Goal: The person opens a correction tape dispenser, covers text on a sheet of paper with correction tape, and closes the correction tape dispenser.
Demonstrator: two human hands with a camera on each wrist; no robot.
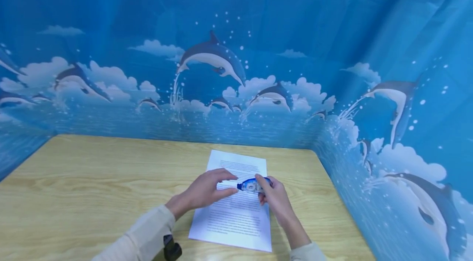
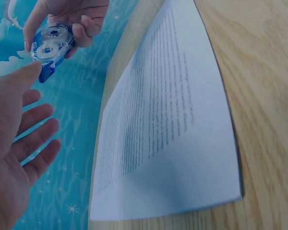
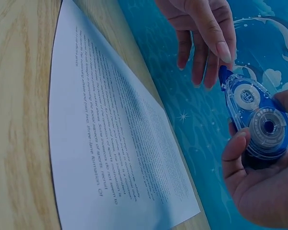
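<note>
A blue, clear-bodied correction tape dispenser point(image 3: 259, 117) is held above the paper by my right hand point(image 1: 275, 196), thumb on one side and fingers on the other. Its two reels show through the casing, and a dark blue cap point(image 3: 224, 76) covers the tip. My left hand point(image 1: 208, 189) is at the capped end, thumb and fingers spread apart, the thumb close to the cap; whether it touches cannot be told. Beneath both hands lies a printed sheet point(image 1: 230, 224) with lines of text. The left wrist view shows the dispenser point(image 2: 53, 45) beyond my left thumb.
The sheet lies on a light wood-grain table point(image 1: 111, 179). A blue curtain point(image 1: 295, 47) printed with dolphins and clouds hangs behind the table and along its right side. A black band piece point(image 1: 171, 248) sits at my left sleeve.
</note>
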